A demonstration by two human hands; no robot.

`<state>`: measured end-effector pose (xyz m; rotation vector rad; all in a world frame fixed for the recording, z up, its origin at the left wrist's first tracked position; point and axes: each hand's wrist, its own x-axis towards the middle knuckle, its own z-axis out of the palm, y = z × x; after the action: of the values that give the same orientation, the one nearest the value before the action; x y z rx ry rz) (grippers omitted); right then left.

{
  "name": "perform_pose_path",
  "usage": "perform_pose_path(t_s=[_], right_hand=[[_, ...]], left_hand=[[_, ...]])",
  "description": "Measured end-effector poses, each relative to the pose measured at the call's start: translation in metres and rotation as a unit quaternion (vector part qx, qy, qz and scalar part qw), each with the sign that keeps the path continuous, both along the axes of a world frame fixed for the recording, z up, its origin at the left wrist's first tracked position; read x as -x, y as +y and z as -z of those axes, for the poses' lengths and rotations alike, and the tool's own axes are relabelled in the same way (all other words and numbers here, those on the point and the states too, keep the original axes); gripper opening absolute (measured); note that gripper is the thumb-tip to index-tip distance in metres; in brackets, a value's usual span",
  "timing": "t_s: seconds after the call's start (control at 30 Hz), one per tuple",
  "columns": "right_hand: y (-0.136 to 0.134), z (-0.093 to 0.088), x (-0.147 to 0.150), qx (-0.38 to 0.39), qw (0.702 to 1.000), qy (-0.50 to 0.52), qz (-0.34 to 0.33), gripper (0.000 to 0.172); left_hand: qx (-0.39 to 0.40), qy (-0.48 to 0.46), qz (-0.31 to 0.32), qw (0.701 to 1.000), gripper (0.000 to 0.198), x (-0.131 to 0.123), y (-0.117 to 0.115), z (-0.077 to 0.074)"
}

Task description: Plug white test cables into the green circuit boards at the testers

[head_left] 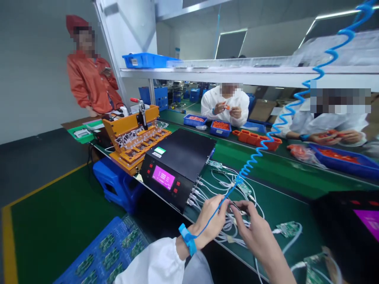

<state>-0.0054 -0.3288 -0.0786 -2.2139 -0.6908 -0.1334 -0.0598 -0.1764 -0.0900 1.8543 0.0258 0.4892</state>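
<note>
My left hand (211, 215), with a blue wrist strap (187, 239) round its wrist, has its fingers pinched together at the near edge of the bench. Facing it, my right hand (251, 225) is closed with thumb and forefinger on the same small circuit board (235, 206), which shows almost edge-on. Fingers cover much of this board. White cables (227, 228) lie bundled beneath both hands. Just beyond them is a green circuit board (244, 188) joined to a cable. Another wired circuit board (287, 228) rests to the right.
A black tester (183, 154) with a pink screen stands left of my hands, beside an orange fixture (133, 138). A blue coiled cord (281, 120) hangs across the view. Lower left is a blue tray (68, 266) of boards. Two people work opposite; another stands far left.
</note>
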Motion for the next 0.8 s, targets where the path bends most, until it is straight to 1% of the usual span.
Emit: perform_pose_path(t_s=[0.1, 0.17, 0.27, 0.33, 0.4, 0.47, 0.57, 0.63, 0.67, 0.7, 0.77, 0.8], right_hand=[[0.0, -0.012, -0.003, 0.038, 0.998, 0.002, -0.04, 0.043], [0.007, -0.018, -0.007, 0.051, 0.997, -0.005, -0.05, 0.046], [0.02, -0.02, -0.013, 0.087, 0.996, -0.005, -0.028, 0.054], [0.026, -0.018, -0.015, 0.109, 0.994, -0.003, -0.005, 0.055], [0.03, -0.016, -0.015, 0.123, 0.992, 0.01, 0.0, 0.053], [0.032, -0.014, -0.015, 0.125, 0.992, 0.032, -0.001, 0.054], [0.033, -0.017, -0.016, 0.118, 0.991, 0.059, 0.017, 0.057], [0.031, -0.021, -0.02, 0.11, 0.99, 0.065, 0.061, 0.059], [0.028, -0.024, -0.024, 0.103, 0.987, 0.067, 0.105, 0.06], [0.025, -0.028, -0.027, 0.091, 0.98, 0.065, 0.163, 0.061], [0.019, -0.036, -0.031, 0.041, 0.958, 0.047, 0.28, 0.064], [0.018, -0.039, -0.03, -0.001, 0.954, 0.031, 0.298, 0.064]], left_hand=[[-0.002, 0.0, 0.017, 1.0, 0.028, 0.0, 0.002, -0.003], [-0.009, -0.008, 0.03, 0.999, 0.026, 0.001, 0.001, -0.005], [-0.003, -0.022, 0.044, 0.999, 0.028, 0.003, 0.0, -0.009], [0.01, -0.025, 0.048, 0.999, 0.031, 0.004, 0.0, -0.012], [0.028, -0.016, 0.053, 0.998, 0.032, 0.004, 0.0, -0.014], [0.061, 0.001, 0.062, 0.996, 0.035, 0.005, 0.0, -0.016], [0.124, 0.027, 0.069, 0.99, 0.039, 0.005, -0.001, -0.016], [0.141, 0.031, 0.062, 0.988, 0.04, 0.007, -0.002, -0.013], [0.14, 0.031, 0.059, 0.988, 0.041, 0.008, -0.002, -0.012], [0.135, 0.032, 0.056, 0.989, 0.043, 0.01, -0.003, -0.01], [0.138, 0.044, 0.053, 0.988, 0.048, 0.013, -0.004, -0.005], [0.149, 0.052, 0.056, 0.986, 0.049, 0.014, -0.006, -0.003]])
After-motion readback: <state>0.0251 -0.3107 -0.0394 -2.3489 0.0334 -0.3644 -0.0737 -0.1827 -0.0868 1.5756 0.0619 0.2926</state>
